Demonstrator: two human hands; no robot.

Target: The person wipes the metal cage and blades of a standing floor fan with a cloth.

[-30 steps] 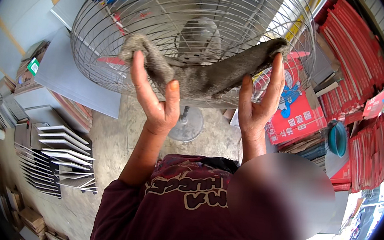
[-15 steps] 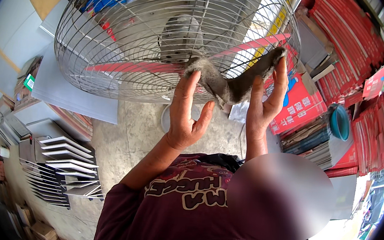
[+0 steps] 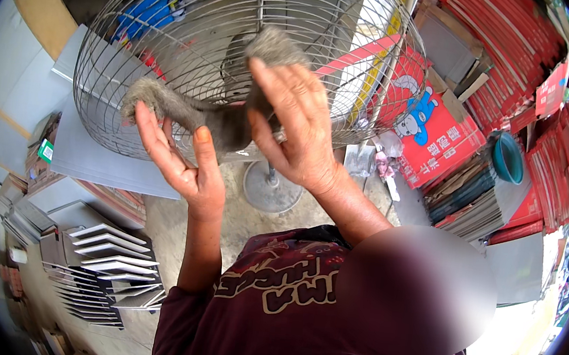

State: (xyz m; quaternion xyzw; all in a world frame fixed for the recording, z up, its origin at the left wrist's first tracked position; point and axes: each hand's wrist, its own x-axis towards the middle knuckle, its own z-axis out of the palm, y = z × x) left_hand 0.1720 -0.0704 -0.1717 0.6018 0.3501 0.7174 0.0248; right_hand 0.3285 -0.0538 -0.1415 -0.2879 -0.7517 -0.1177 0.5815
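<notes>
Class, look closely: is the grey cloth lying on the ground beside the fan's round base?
No, both hands, left hand and right hand, hold the grey cloth against the fan's wire guard.

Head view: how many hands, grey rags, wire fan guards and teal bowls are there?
Bare hands: 2, left hand, right hand
Grey dusty cloth rag: 1
Round wire-mesh fan guard: 1
Teal round bowl: 1
Total: 5
</notes>
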